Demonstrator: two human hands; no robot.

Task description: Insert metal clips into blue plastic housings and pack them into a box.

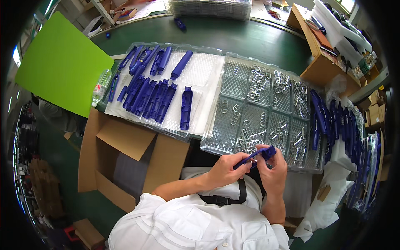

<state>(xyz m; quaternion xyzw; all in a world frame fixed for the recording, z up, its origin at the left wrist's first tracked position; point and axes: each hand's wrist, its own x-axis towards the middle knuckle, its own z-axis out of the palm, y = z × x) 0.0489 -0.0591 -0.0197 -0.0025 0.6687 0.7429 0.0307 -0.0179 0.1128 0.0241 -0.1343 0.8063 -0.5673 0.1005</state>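
Observation:
Close in front of my body, both hands hold one blue plastic shell [270, 152], long and narrow, tilted up to the right. My left hand [226, 170] pinches its lower left part. My right hand [273, 170] grips the right end, thumb pressed toward the inside. A small shiny bit of metal shows between the fingers; its shape is mostly hidden. Just beyond the hands lies a clear compartment tray [212, 135] with many loose ladder-shaped metal pieces [259, 85]. To its left, a second clear tray [204, 68] carries rows of similar blue shells [186, 108].
An open cardboard box [166, 160] stands below the left tray. A bright green board [62, 62] and a plastic bottle [101, 85] are at the left. Many blue parts [321, 114] pile up at the right, by a wooden shelf [306, 46]. Stacked clear trays [210, 9] sit at the far side.

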